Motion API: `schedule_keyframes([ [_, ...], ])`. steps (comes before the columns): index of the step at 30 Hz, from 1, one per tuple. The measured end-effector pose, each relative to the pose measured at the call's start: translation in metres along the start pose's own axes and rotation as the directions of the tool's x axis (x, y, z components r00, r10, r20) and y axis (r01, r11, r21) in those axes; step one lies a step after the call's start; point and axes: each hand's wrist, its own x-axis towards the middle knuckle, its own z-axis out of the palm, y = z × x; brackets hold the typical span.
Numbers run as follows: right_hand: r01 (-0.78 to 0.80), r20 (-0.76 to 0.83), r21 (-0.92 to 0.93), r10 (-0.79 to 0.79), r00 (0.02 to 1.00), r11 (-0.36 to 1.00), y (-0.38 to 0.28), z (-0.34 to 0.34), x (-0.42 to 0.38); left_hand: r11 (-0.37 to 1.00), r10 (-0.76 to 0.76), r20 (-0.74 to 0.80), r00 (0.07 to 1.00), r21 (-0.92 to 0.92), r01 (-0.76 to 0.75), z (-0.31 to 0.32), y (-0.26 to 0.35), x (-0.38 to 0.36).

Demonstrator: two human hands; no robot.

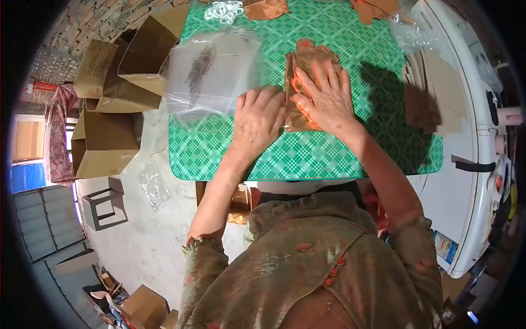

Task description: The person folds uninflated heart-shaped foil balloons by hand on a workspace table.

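My right hand (329, 101) lies flat on a shiny copper-orange folded packet (298, 119), fingers stretched out and slightly apart. Beside the packet's left edge, my left hand (258, 118) rests on the table with its fingers curled and pressed together. Its fingertips and thumb are mostly hidden, so I cannot make out what they hold, if anything. Just past the left hand is a stack of clear plastic bags (219, 74) with dark print, lying on the green checked tablecloth (219, 153).
Open cardboard boxes (109, 134) stand left of the table. White rings (223, 11) and brown-orange pieces (266, 8) lie at the far edge. At the right are flat brown sheets (433, 90), clear plastic (413, 33) and a white appliance (455, 208). A small dark frame (101, 208) sits on the floor.
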Motion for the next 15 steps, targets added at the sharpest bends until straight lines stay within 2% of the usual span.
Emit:
schedule_keyframes([
  [6,0.001,-0.03,0.004,-0.001,1.0,1.0,0.0,0.0,-0.001,0.999,0.042,0.014,0.999,0.015,-0.042,-0.001,-0.009,0.002],
  [15,0.014,-0.02,0.041,-0.013,1.0,0.999,0.001,-0.005,0.0,0.989,0.141,0.128,0.982,0.016,-0.145,-0.014,-0.015,0.003],
])
